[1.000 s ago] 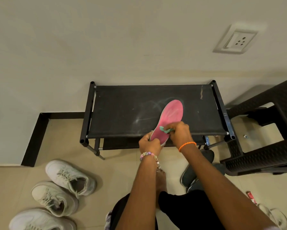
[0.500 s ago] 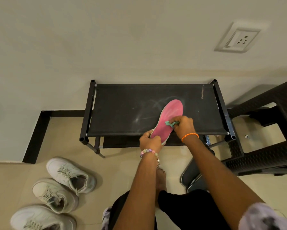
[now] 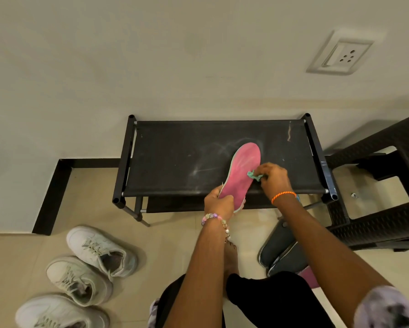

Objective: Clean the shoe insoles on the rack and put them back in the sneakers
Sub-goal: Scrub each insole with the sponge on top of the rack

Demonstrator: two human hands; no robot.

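Head view: pink insole [image 3: 242,172] lies toe-away on the black rack [image 3: 175,162], heel end overhanging the front edge. Left hand [image 3: 219,205] grips that heel, fingers curled round it, probably to pin it against the rubbing. Right hand [image 3: 273,177] pinches a small green cloth [image 3: 254,175] in bunched fingers, pressed at the insole's right edge near mid-length. Pale smears mark the rack top beside it. Three white sneakers [image 3: 99,252] sit on the floor well left of the rack; a dark pair [image 3: 281,252] lies just beside the right forearm. Judged: wiping under way, no insole returned yet.
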